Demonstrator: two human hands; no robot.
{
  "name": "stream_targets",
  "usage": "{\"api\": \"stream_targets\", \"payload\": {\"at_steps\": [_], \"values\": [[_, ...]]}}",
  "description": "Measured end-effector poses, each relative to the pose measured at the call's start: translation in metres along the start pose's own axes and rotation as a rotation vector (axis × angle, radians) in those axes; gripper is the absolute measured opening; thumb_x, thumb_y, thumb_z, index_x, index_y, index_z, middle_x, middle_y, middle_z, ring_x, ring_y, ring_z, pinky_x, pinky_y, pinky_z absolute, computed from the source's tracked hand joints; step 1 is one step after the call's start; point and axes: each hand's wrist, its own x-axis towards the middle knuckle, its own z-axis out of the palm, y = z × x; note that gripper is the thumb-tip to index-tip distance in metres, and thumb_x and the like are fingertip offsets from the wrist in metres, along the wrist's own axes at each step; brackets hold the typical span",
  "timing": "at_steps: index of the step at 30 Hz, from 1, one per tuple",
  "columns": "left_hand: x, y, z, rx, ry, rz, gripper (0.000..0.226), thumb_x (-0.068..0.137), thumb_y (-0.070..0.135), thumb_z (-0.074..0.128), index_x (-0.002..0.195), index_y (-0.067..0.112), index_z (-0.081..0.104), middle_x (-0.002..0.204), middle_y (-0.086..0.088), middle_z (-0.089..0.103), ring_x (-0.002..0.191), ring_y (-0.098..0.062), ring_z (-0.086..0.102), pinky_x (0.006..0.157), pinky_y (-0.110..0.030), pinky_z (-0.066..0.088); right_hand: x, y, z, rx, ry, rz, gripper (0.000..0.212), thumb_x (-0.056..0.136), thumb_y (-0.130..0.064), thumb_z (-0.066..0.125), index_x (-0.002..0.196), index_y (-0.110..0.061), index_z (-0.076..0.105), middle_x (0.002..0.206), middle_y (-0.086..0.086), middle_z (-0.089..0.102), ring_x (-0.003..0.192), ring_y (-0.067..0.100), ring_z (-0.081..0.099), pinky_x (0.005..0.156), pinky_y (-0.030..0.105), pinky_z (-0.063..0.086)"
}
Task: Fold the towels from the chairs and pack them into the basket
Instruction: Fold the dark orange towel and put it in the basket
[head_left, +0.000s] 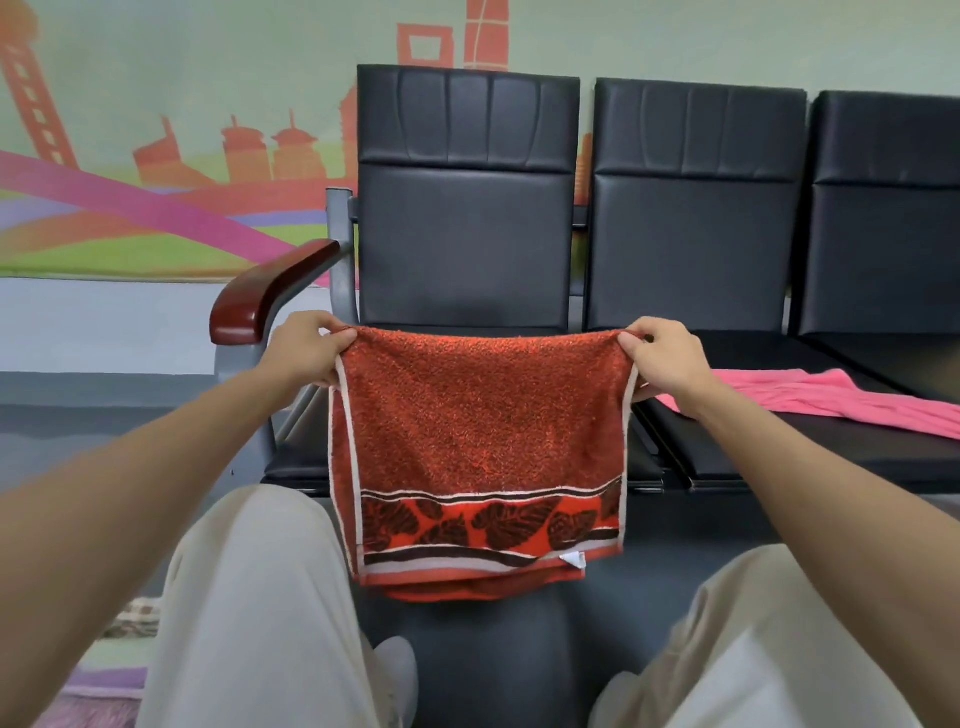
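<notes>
Presently the towel (483, 415) is pinched at its top corners by the left hand (306, 351) and right hand (670, 358). Corners should be brought together squarely, hems aligned.

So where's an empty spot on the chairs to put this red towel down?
The left black padded seat shows bare beside the brown wooden armrest; the red leaf-bordered towel, held by left hand and right hand, hides the rest. The middle seat's front strip is bare too. Farther back, the pink towel crowds it.
</notes>
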Motion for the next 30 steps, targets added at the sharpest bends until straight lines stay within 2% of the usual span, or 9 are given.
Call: {"api": "stream_targets", "payload": {"at_steps": [4,10,12,14,17,20,23,25,30], "values": [[0.0,0.004,-0.005,-0.212,-0.09,-0.027,0.013,0.096,0.009,0.057,0.083,0.008,0.061,0.078,-0.013,0.061,0.065,-0.02,0.06,0.054,-0.019,0.056,0.002,-0.001,0.0,0.429,-0.099,0.188,0.028,0.096,-0.007,0.048,0.069,-0.007,0.055,0.063,0.01,0.051,0.052,0.019,0.049,0.043,0.022,0.041],[0.0,0.018,-0.016,-0.371,-0.077,-0.057,0.019,0.096,-0.009,0.046,0.1,-0.001,0.063,0.079,-0.009,0.059,0.069,-0.017,0.056,0.062,-0.024,0.052,0.001,-0.005,-0.009,0.312,-0.082,0.078,0.033,0.089,0.009,0.048,0.113,-0.009,0.063,0.077,0.009,0.057,0.053,0.02,0.052,0.035,0.02,0.038],[0.002,0.022,-0.017,-0.334,-0.038,-0.053,0.027,0.094,-0.013,0.043,0.111,-0.003,0.061,0.087,-0.011,0.059,0.077,-0.018,0.056,0.07,-0.024,0.05,0.001,-0.007,-0.011,0.261,-0.048,0.028,0.029,0.087,-0.003,0.056,0.112,-0.013,0.068,0.088,0.006,0.066,0.063,0.018,0.062,0.045,0.024,0.049],[0.003,0.024,-0.019,-0.302,-0.022,-0.064,0.031,0.093,-0.016,0.041,0.113,-0.005,0.061,0.093,-0.012,0.059,0.083,-0.02,0.055,0.076,-0.028,0.047,-0.001,-0.008,-0.011,0.208,0.006,-0.018,0.022,0.088,-0.027,0.06,0.1,-0.017,0.075,0.096,-0.001,0.072,0.086,0.015,0.068,0.071,0.033,0.058],[0.005,0.02,-0.023,-0.298,-0.037,-0.076,0.016,0.092,-0.007,0.051,0.097,-0.004,0.066,0.091,-0.014,0.063,0.081,-0.02,0.057,0.075,-0.031,0.049,-0.003,-0.005,-0.011,0.107,0.1,-0.083,0.025,0.089,-0.032,0.058,0.088,-0.017,0.078,0.091,-0.004,0.074,0.095,0.015,0.066,0.092,0.04,0.052],[0.005,0.01,-0.028,-0.161,-0.006,-0.024,0.017,0.089,0.002,0.063,0.103,-0.005,0.07,0.093,-0.014,0.065,0.084,-0.022,0.059,0.089,-0.041,0.053,-0.004,0.0,-0.009,0.083,0.069,-0.069,0.017,0.083,-0.023,0.069,0.097,-0.015,0.076,0.095,0.001,0.074,0.096,0.019,0.067,0.094,0.041,0.052],[0.002,0.003,-0.03,0.133,0.088,0.072,0.019,0.083,0.007,0.071,0.102,0.002,0.074,0.09,-0.012,0.069,0.085,-0.024,0.06,0.09,-0.04,0.052,-0.005,0.0,-0.008,0.029,0.034,-0.04,0.033,0.078,-0.019,0.078,0.109,-0.008,0.072,0.097,0.011,0.073,0.075,0.021,0.066,0.083,0.029,0.057],[-0.002,0.005,-0.03,0.235,0.098,0.113,0.022,0.081,0.009,0.074,0.102,0.002,0.074,0.094,-0.016,0.071,0.091,-0.029,0.063,0.089,-0.036,0.05,-0.007,-0.001,-0.009,-0.017,-0.002,-0.031,0.027,0.075,-0.014,0.08,0.1,-0.007,0.074,0.088,0.012,0.073,0.066,0.022,0.068,0.071,0.026,0.059],[-0.006,0.003,-0.028,0.285,0.115,0.141,0.018,0.077,0.012,0.08,0.091,0.002,0.077,0.077,-0.012,0.069,0.069,-0.022,0.06,0.075,-0.032,0.052,-0.009,0.001,-0.005,-0.142,0.085,-0.016,0.021,0.064,-0.027,0.087,0.081,-0.022,0.076,0.078,0.002,0.072,0.085,0.025,0.069,0.081,0.041,0.057]]}}
